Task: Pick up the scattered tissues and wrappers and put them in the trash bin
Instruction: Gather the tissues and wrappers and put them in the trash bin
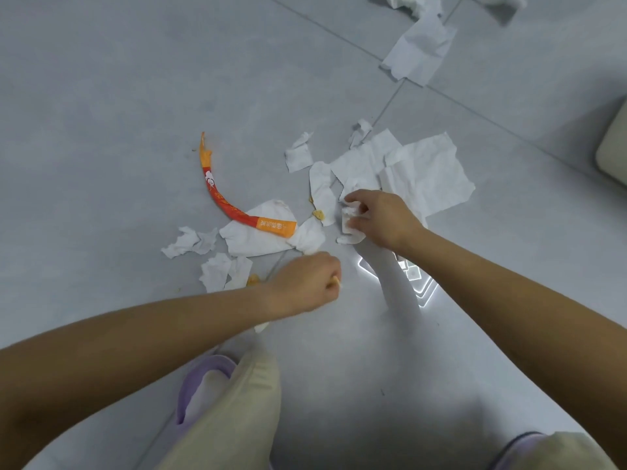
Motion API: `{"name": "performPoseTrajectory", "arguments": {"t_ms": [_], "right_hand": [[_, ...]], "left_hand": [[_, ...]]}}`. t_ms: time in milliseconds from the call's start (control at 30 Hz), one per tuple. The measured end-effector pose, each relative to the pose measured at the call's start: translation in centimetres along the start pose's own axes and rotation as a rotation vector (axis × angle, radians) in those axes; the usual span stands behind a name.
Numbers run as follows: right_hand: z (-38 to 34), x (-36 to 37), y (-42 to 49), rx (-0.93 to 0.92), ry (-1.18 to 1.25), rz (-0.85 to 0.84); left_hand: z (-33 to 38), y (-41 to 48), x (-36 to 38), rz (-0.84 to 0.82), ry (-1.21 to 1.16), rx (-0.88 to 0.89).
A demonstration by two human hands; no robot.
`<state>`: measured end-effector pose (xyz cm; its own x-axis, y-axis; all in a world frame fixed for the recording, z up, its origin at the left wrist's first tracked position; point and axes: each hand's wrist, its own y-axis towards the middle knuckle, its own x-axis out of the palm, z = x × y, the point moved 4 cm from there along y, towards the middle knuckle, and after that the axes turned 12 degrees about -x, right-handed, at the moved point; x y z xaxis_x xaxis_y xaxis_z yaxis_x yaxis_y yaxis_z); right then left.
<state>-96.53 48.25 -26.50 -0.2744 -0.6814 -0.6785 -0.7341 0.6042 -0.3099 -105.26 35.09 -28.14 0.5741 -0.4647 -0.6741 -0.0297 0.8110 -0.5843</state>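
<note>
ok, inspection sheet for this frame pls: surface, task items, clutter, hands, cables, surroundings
surface: glossy grey tiled floor; light reflection beside the right forearm.
job's things: torn white tissues scattered mid-floor, largest sheet at right; orange wrapper curved, one end lying on a flat tissue; far tissue near the top edge; trash bin not in view.
clutter: yellow crumb among the tissues.
hands: left hand pinches a yellowish scrap; right hand grips a crumpled tissue.
cables: nothing seen.
surroundings: pale rounded object at the right edge; beige trousers, lilac slipper.
</note>
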Motion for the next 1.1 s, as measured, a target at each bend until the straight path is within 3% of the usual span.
{"name": "performPoseTrajectory", "arguments": {"t_ms": [100,233,400,533,733,900,1100], "right_hand": [[0.0,1.0,0.3,-0.073,-0.257,-0.138],[0.5,1.1,0.0,-0.064,-0.346,-0.063],[0.7,0.4,-0.2,-0.038,-0.208,-0.049],[-0.4,-0.4,-0.9,-0.062,0.043,0.064],[-1.5,0.5,-1.7,-0.070,0.212,-0.020],[-1.3,0.5,-2.2,-0.028,0.362,0.049],[-1.1,-0.6,-2.7,-0.081,0.254,0.150]], "left_hand": [[-1.5,1.3,-2.5,0.065,-0.326,-0.206],[-1.8,2.0,-4.3,0.074,-0.564,-0.236],[-0.8,2.6,-4.9,0.068,-0.552,-0.198],[-0.5,2.8,-6.1,0.115,-0.585,-0.205],[-0.3,2.7,-6.7,0.214,-0.635,-0.206],[0.1,2.4,-6.7,0.213,-0.514,-0.194],[1.3,2.2,-6.5,0.185,-0.489,-0.149]]}}
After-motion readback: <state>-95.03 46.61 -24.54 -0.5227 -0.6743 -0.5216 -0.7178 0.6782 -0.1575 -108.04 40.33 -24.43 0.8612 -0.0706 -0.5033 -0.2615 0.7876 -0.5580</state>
